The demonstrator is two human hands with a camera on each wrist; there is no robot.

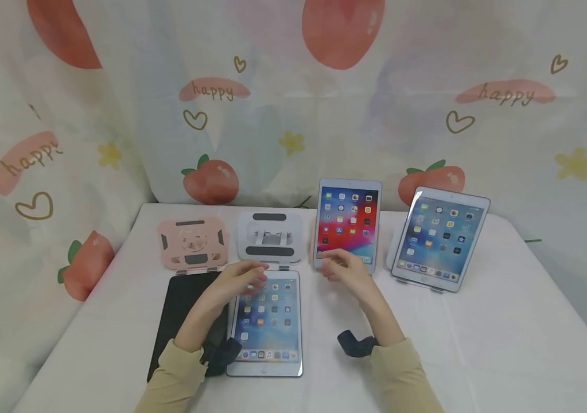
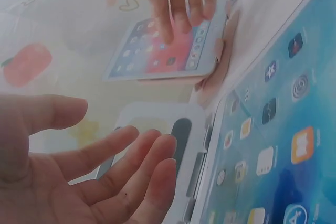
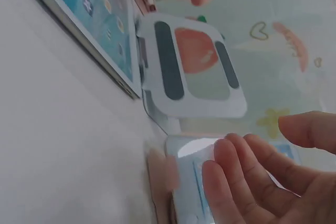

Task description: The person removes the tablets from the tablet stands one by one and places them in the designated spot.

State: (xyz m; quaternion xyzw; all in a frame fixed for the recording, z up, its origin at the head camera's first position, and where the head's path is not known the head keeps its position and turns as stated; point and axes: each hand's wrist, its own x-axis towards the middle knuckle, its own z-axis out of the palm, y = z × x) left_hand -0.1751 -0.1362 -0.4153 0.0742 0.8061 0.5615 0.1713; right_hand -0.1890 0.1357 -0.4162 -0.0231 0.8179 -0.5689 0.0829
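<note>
My left hand hovers over the top end of a white-framed tablet lying flat, screen lit. Its fingers are loosely bent with nothing between them, as the left wrist view shows. Behind that tablet a white folding stand is raised, bare, with dark pads. My right hand, fingers relaxed and holding nothing, is in front of the lower left of an upright tablet with a red and blue screen. A pink stand shows beneath that upright tablet in the left wrist view.
Farther right, another lit tablet leans on a stand. At the left stand a bare pink stand and, before it, a flat black slab, partly under my left arm. White cloth covers the table; a printed curtain hangs behind.
</note>
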